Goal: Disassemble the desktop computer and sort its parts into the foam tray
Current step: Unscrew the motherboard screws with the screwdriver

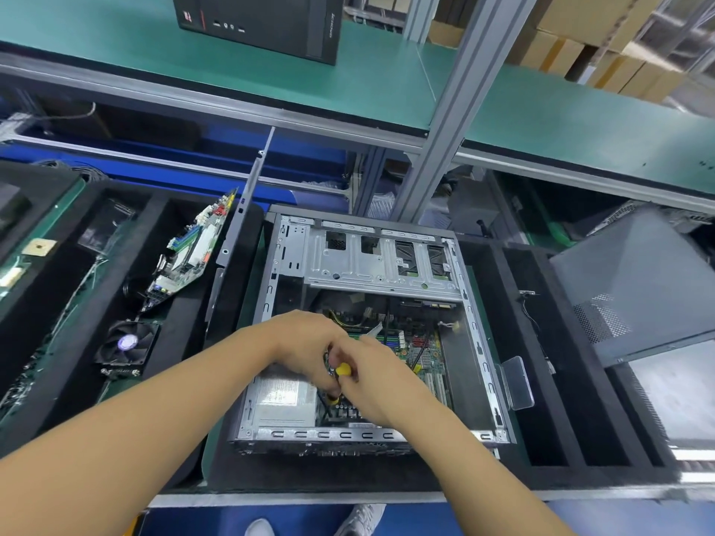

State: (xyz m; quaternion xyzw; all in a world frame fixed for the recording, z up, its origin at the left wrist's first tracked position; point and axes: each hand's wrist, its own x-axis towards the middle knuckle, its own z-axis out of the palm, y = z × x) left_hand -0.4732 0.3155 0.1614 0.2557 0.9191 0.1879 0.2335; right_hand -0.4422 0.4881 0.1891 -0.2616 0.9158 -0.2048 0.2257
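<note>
The case [348,265] lies open mid foam tray [541,381], its long axis running away from the person, drive cage at the far end. Over the motherboard [421,357], left hand [305,342] and right hand [381,384] curl their fingers round a yellow screwdriver [342,369], which seems to point down.
</note>
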